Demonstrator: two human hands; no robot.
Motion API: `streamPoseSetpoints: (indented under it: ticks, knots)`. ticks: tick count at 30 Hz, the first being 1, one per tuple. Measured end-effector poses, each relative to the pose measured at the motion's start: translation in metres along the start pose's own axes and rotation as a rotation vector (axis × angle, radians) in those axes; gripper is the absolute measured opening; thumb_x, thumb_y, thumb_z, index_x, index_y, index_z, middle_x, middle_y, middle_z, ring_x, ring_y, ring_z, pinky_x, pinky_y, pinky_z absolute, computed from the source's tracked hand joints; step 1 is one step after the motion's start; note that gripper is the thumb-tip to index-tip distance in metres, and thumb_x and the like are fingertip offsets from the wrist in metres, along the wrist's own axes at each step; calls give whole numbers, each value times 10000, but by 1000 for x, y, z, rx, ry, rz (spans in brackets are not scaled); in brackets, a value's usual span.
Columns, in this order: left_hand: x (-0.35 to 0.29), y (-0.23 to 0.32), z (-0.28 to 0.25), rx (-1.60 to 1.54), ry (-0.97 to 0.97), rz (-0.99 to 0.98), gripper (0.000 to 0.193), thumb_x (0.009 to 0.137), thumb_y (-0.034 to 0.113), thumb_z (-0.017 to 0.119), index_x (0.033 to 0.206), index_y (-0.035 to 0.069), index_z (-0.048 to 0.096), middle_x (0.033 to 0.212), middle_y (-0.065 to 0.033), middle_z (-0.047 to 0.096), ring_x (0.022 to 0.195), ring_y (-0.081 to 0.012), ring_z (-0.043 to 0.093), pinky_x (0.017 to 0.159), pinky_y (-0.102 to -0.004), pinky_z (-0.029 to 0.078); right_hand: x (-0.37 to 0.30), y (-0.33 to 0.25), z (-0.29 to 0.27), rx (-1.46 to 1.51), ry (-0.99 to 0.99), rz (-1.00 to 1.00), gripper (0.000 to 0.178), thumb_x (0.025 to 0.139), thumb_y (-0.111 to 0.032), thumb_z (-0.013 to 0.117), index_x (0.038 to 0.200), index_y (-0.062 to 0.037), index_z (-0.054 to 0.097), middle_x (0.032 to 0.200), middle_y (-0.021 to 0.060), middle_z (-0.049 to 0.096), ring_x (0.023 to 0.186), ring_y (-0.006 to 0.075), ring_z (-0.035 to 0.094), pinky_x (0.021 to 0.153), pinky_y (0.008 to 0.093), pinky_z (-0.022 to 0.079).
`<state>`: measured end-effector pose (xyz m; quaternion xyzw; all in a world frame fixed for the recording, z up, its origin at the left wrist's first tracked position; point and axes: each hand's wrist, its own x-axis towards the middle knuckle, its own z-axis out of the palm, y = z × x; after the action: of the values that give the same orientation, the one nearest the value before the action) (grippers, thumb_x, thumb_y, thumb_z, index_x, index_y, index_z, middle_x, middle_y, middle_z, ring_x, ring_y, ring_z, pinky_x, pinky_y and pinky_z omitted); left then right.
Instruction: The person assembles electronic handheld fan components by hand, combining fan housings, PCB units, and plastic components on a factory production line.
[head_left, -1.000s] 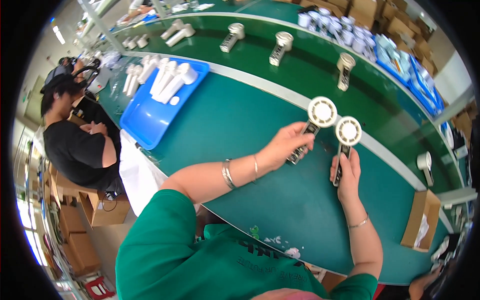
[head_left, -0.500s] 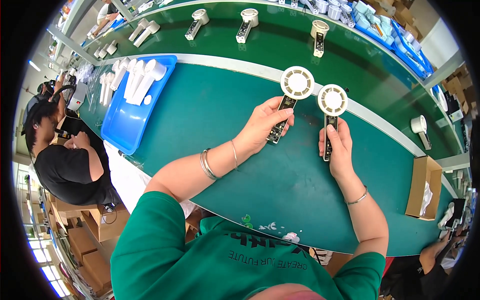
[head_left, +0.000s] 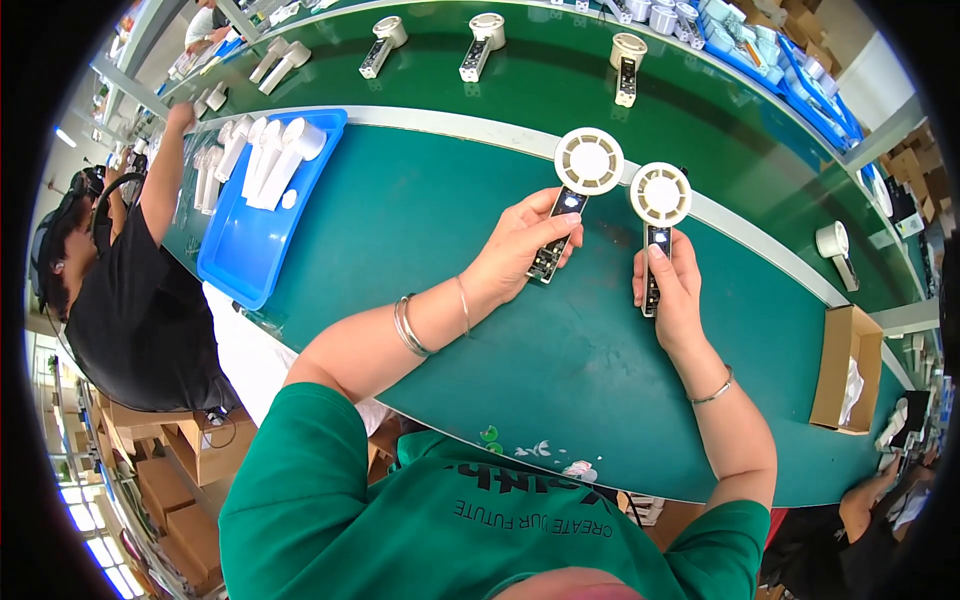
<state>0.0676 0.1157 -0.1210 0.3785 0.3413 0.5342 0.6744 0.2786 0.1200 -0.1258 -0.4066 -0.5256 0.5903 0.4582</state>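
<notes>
Above the green table (head_left: pixel 480 370) I hold two white handheld fans side by side, their handles uncovered so dark circuit boards show. My left hand (head_left: pixel 527 243) is closed round the handle of the left handheld fan (head_left: pixel 588 161), thumb across its board. Lower and to the right, my right hand (head_left: pixel 672 285) grips the other handheld fan (head_left: pixel 660 195), its thumb also on the board. A small white light glows on each board. Both round heads point up and away from me, apart from each other, over the pale strip at the table's far edge.
A blue tray (head_left: pixel 225 262) at the left carries several white fans. More fans, such as one with a bare board (head_left: pixel 626 68), lie on the green conveyor (head_left: pixel 550 70) beyond. An open cardboard box (head_left: pixel 822 400) stands at right. A co-worker (head_left: pixel 140 310) sits at left.
White lights have come on on both fan boards. My hands and the fans have hardly moved. The co-worker at left has stretched an arm up toward the conveyor.
</notes>
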Motion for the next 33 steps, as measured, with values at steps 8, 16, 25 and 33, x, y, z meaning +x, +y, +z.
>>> streamPoseSetpoints:
  ticks: [8, 16, 25, 33]
  knots:
    - [-2, 1, -1, 50, 15, -13, 367, 866, 202, 591, 1171, 13, 513, 770, -49, 585, 632, -82, 533, 570, -211, 463, 0, 0, 0, 12, -22, -26, 313, 944, -231, 490, 1167, -25, 415, 756, 33, 515, 552, 69, 468, 467, 199, 398]
    - [-2, -1, -1, 0, 34, -2, 316, 859, 191, 607, 1116, 29, 520, 767, -46, 591, 627, -82, 533, 569, -211, 457, -2, 3, -2, 14, -11, -81, 365, 940, -212, 507, 1206, 3, 381, 783, 37, 508, 576, 71, 461, 490, 196, 389]
    - [-4, -3, 1, 86, 60, 87, 230, 865, 178, 587, 1035, 35, 528, 791, -59, 603, 641, -94, 539, 571, -222, 466, -5, -2, 1, 22, 5, -205, 401, 933, -195, 505, 1236, 8, 338, 793, 36, 503, 609, 70, 460, 525, 201, 399]
    - [-5, -3, 0, 59, 68, 118, 282, 860, 184, 615, 1086, 35, 539, 772, -32, 601, 639, -67, 523, 575, -206, 438, -6, -1, -1, 11, -15, -246, 384, 941, -195, 489, 1232, 7, 339, 806, 45, 505, 616, 70, 461, 531, 200, 402]
